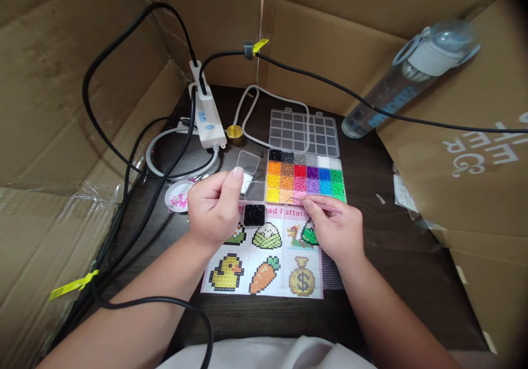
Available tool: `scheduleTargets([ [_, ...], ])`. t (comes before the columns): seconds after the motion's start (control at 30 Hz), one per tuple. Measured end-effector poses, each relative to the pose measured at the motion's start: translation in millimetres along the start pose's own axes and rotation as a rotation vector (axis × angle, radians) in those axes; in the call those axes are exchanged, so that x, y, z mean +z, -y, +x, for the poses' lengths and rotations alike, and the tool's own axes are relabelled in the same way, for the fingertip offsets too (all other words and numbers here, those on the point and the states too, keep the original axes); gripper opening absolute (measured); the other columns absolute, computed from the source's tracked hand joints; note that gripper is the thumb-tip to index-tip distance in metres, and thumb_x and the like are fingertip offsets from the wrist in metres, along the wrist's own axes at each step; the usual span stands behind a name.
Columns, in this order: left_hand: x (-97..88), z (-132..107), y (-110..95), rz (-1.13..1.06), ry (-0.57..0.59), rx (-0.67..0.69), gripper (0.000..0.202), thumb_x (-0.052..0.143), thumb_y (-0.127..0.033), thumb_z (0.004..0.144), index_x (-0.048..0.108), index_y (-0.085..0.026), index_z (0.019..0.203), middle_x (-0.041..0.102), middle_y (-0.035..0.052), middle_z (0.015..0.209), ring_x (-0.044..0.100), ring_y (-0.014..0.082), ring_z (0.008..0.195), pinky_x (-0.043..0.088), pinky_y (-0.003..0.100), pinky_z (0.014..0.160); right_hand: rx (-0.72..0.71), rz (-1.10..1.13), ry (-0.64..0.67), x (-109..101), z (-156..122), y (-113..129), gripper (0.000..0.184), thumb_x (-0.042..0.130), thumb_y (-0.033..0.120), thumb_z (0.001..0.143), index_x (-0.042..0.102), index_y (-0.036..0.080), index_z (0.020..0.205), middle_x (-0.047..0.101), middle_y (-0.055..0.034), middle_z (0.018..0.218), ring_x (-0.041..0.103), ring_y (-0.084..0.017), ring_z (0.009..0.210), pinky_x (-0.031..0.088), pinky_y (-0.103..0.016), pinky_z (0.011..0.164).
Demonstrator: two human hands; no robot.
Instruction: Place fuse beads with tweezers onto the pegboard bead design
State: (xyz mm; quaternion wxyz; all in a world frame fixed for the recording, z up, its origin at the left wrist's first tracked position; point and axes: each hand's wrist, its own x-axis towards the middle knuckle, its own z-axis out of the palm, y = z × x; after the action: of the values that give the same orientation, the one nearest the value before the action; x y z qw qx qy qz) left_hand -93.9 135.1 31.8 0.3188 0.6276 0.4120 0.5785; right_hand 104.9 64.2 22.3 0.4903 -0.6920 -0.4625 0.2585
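Handily, the table [412, 270] carries a pattern sheet [245, 253] near the person and a bead box [306, 177] just beyond, likely for easy reach. The left hand [215, 207] curls, contents untellable; the right hand's [336, 226] grip pinches tweezers [328, 207] low, seemingly to reach peach beads [285, 196].

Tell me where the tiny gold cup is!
In the head view, the gold cup is left of centre, just right of the white power strip's near end.

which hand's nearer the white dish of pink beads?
Left. The left hand is just right of the white dish in view; the right hand is much farther right, holding pink tweezers by the bead case.
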Motion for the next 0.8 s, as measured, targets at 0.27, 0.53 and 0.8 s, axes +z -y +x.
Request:
scheduleTargets([
  [0.27, -0.3, 0.7, -2.5, 0.006, 0.006, -0.016, 0.057, 0.058, -0.038, 0.097, 0.032, -0.017, 0.051, 0.029, -0.0026, 0.047, 0.027, 0.0068, 0.045, 0.02, 0.03, 0.043, -0.031, -0.035, 0.02, -0.6, -0.4, -0.7, 0.013, 0.075, 0.032, 0.081, 0.083, 0.022, 0.08, 0.081, -0.0065, 0.083, 0.078, -0.023, 0.075, 0.066, -0.033, 0.069],
  [0.53, 0.3, -1.1, 1.1, -0.029, 0.008, -0.032, 0.056, 0.057, -0.037, 0.098, 0.029, -0.017, 0.054, 0.026, -0.0029, 0.049, 0.025, 0.0071, 0.046, 0.019, 0.03, 0.044, -0.039, -0.011, 0.008, -0.4, -1.9, -2.7, 0.012, 0.074, 0.03, 0.081, 0.083, 0.021, 0.08, 0.081, -0.0066, 0.083, 0.078, -0.022, 0.075, 0.066, -0.032, 0.069],
  [0.8, 0.7, 0.3, -1.7, -0.01, 0.007, -0.031, 0.056, 0.058, -0.039, 0.097, 0.032, -0.018, 0.051, 0.028, -0.0021, 0.047, 0.025, 0.0084, 0.044, 0.019, 0.032, 0.043, -0.047, -0.029, 0.021, -0.1, -1.4, -0.8, 0.012, 0.074, 0.03, 0.081, 0.083, 0.021, 0.08, 0.081, -0.0065, 0.083, 0.078, -0.022, 0.075, 0.066, -0.032, 0.069],
])
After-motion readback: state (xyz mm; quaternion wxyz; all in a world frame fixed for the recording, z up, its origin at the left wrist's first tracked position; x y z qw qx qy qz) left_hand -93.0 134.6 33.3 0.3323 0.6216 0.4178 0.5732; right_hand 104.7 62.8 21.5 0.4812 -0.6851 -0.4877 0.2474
